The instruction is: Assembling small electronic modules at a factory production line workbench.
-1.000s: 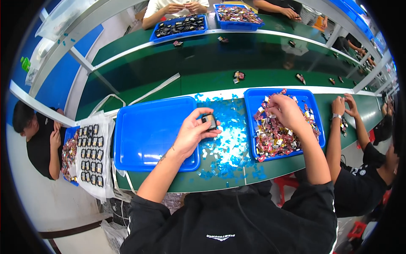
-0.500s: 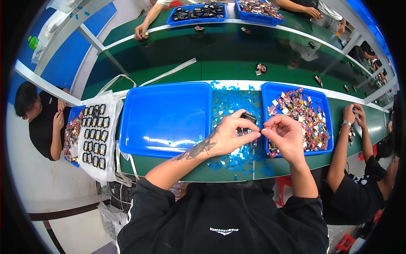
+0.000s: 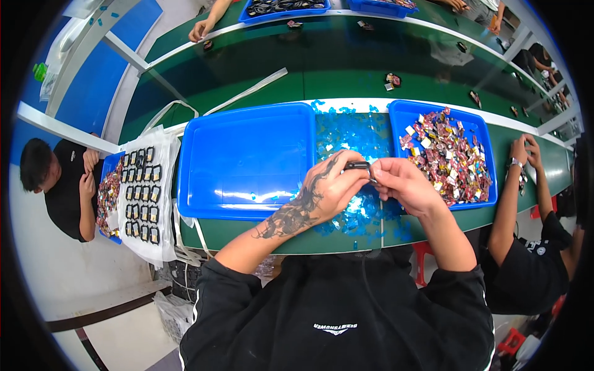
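R blue tray (image 3: pixel 399 117): mixed pcs (image 3: pixel 451 162)

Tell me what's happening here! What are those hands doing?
A person's left hand is holding a small black part, and the right hand has its fingers at one end of it. Blue flakes lie on the green table. The blue tray on the right holds lots of little pieces. Far left, more black parts sit in rows on a white sheet.
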Action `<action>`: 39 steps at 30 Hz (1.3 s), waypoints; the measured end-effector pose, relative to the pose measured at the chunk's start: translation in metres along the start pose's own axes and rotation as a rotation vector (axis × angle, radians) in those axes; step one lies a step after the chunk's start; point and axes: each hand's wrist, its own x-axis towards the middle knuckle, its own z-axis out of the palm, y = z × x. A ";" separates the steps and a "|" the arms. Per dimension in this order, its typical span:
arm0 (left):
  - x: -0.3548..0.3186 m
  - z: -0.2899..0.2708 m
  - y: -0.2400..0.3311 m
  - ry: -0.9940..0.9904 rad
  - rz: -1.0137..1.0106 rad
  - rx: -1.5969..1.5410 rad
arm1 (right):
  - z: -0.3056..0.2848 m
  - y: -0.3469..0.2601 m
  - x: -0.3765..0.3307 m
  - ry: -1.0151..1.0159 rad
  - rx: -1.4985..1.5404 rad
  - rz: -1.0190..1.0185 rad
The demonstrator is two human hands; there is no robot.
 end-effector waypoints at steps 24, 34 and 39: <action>-0.013 0.007 -0.010 0.110 -0.594 -1.091 | 0.048 0.003 0.006 0.514 -0.838 -0.666; -0.012 -0.001 -0.011 -0.069 -0.617 -1.171 | 0.055 -0.007 0.010 0.606 -1.106 -0.675; -0.011 -0.001 -0.012 -0.092 -0.599 -1.161 | 0.055 -0.002 0.012 0.578 -1.111 -0.739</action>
